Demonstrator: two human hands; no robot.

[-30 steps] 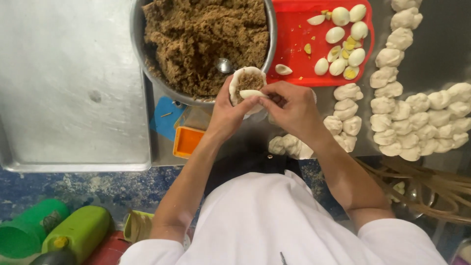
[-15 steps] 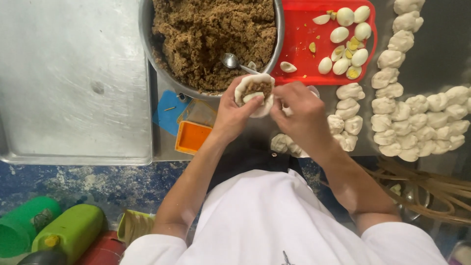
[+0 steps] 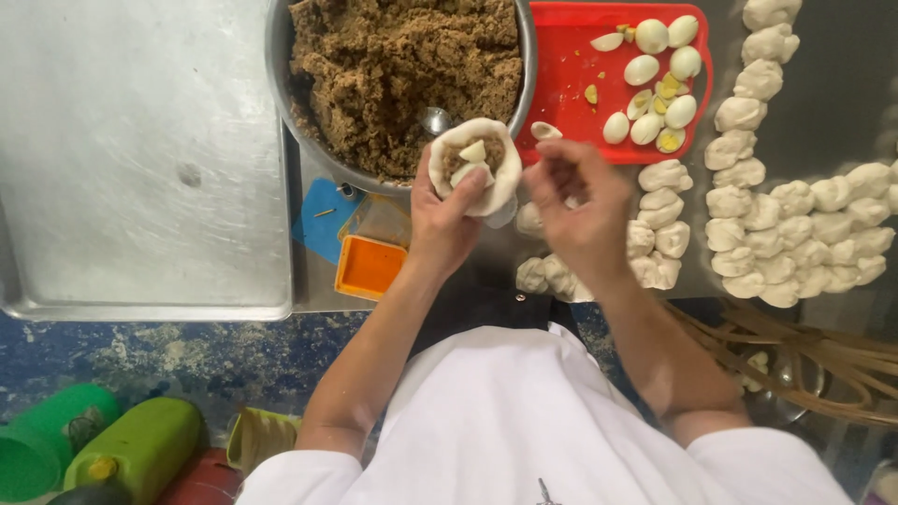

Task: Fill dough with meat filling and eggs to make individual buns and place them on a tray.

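My left hand (image 3: 447,217) cups a round white dough wrapper (image 3: 475,165) with brown filling and a piece of egg in its middle. My right hand (image 3: 580,208) hovers just to the right of the wrapper, its fingers curled, apparently empty. Right behind the wrapper stands a big metal bowl (image 3: 281,56) full of brown minced filling (image 3: 402,65), with a spoon (image 3: 434,120) stuck in it. A red tray (image 3: 567,75) with peeled and halved small eggs (image 3: 651,67) lies to the right of the bowl.
Many small dough balls (image 3: 776,224) lie in rows on the right of the metal table. A large steel tray (image 3: 140,159) fills the left. A small orange box (image 3: 370,266) sits at the table edge. Green bottles (image 3: 131,449) stand on the floor, woven baskets (image 3: 804,346) at right.
My left hand has lifted the wrapper towards the bowl. My right hand has let go of the egg piece, which now lies on the filling, and has drawn off to the right.
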